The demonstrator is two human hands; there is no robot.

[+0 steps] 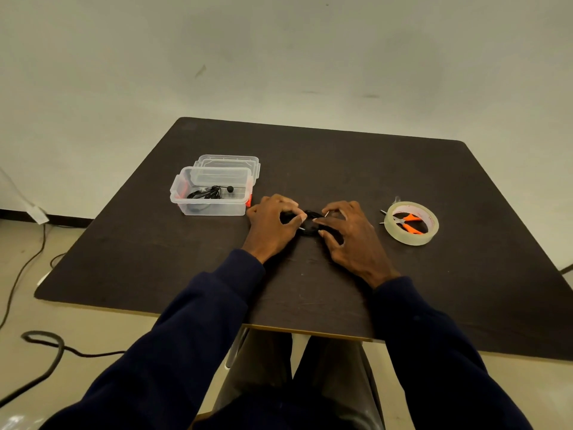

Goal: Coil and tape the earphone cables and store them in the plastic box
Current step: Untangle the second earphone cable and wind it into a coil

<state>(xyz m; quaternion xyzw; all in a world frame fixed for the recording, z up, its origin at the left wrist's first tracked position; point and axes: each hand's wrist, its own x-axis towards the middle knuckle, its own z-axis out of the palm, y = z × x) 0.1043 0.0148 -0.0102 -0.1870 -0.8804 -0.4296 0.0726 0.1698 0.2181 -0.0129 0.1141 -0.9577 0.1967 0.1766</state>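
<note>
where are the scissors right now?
Head view, right side of the table: the orange-handled scissors lie inside the tape roll, tips poking out on its left, just right of the right hand, which pinches the coiled earphone cable.

The black earphone cable (310, 224) is mostly hidden under the left hand (273, 225) and the right hand (350, 235). It melts into the dark table (310, 156), so its loops can't be counted. The tape roll (409, 238) hides part of the orange scissors (410, 218). The earphones (210, 192) in the plastic box (210, 210) look like one tangle, maybe more. The box covers the front of the lid (229, 159).
</note>
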